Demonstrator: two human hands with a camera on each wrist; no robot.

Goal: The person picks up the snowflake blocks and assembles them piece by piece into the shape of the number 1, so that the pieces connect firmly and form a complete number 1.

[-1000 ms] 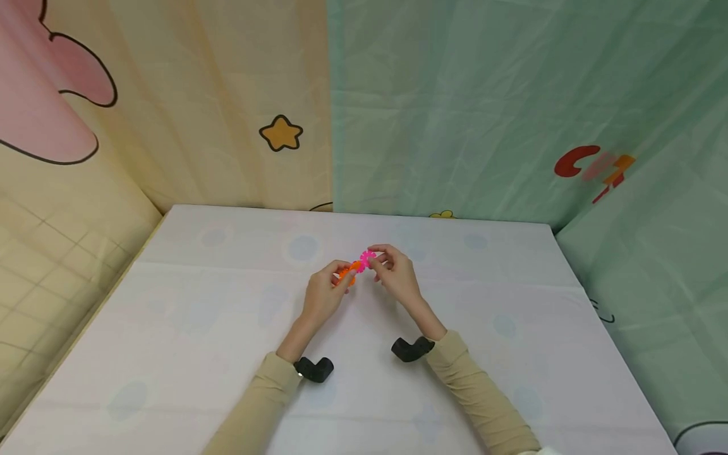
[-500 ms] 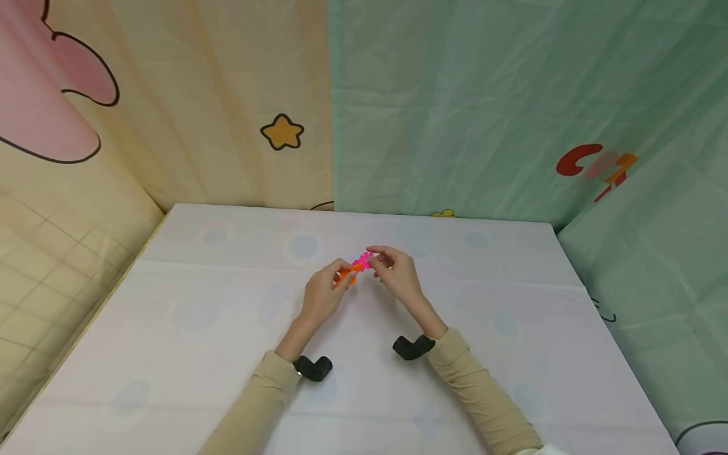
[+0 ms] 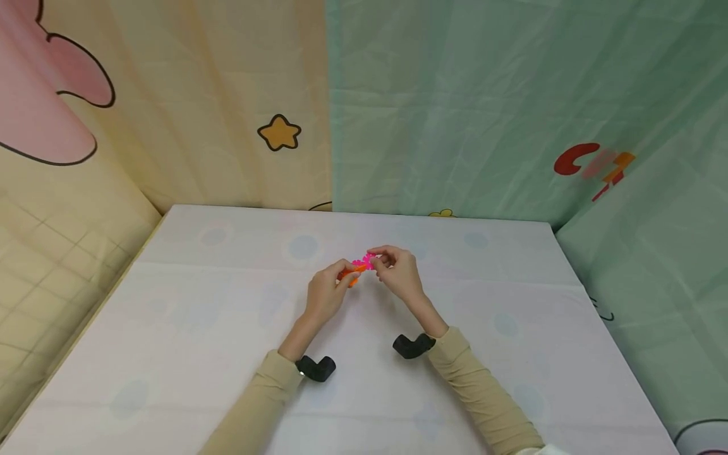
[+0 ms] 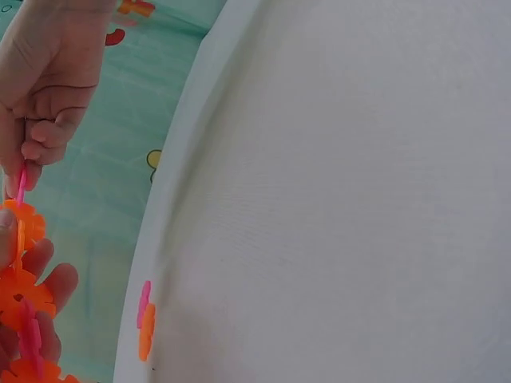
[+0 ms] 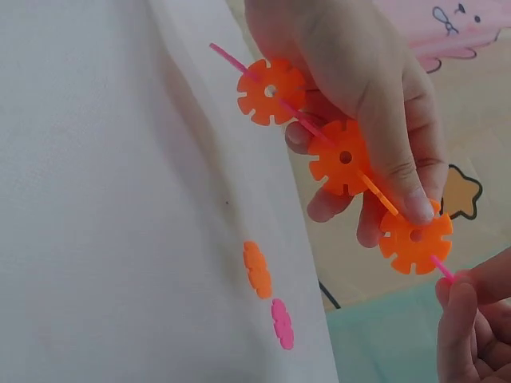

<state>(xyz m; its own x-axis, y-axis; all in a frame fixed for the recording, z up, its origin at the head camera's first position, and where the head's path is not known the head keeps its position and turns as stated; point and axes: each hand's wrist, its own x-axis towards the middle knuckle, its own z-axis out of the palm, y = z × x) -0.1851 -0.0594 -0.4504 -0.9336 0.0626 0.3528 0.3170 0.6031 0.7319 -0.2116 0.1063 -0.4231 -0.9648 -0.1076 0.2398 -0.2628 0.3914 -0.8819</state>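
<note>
My left hand grips a chain of orange and pink notched plastic discs above the table, in the middle of the head view. In the right wrist view an orange disc near the chain's end faces the camera under the left thumb. A pink disc, seen edge-on, sits in that orange disc's rim. My right hand pinches this pink disc between thumb and fingers. Further along, the chain runs through an orange disc to a pink disc at its other end.
A loose orange disc and a loose pink disc lie close together on the white-covered table. Printed curtains hang behind the table's far edge. Black wrist mounts sit at both cuffs.
The chain has turned in my hands: the pink disc at the right end has tipped and dropped slightly, and the orange part shows flatter. Both hands stay nearly in place.
</note>
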